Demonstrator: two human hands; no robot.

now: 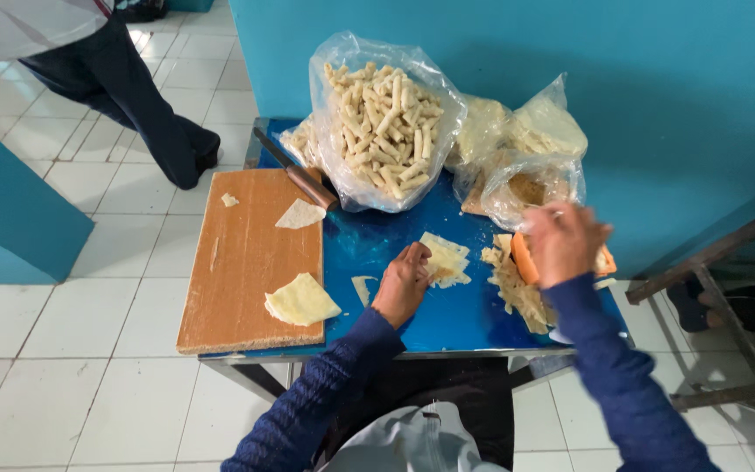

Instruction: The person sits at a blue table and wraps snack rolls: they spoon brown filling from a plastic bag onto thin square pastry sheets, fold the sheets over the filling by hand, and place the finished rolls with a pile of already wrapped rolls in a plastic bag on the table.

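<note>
Clear bag (pixel 342 79) of rolled sticks (pixel 386 122), left hand (pixel 404 281) on wrapper sheet (pixel 446 260)

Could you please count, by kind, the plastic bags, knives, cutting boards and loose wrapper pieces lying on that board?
Plastic bags: 3 (one of rolled sticks, two behind at right)
Knives: 1
Wooden cutting boards: 1
Wrapper pieces on the board: 3 (, small scrap)
Total: 8

Right hand (pixel 563 242) motion-blurred at right centre, hiding most of a flat orange container (pixel 524 260); standing person (pixel 115 74) cropped by the upper left edge.
</note>
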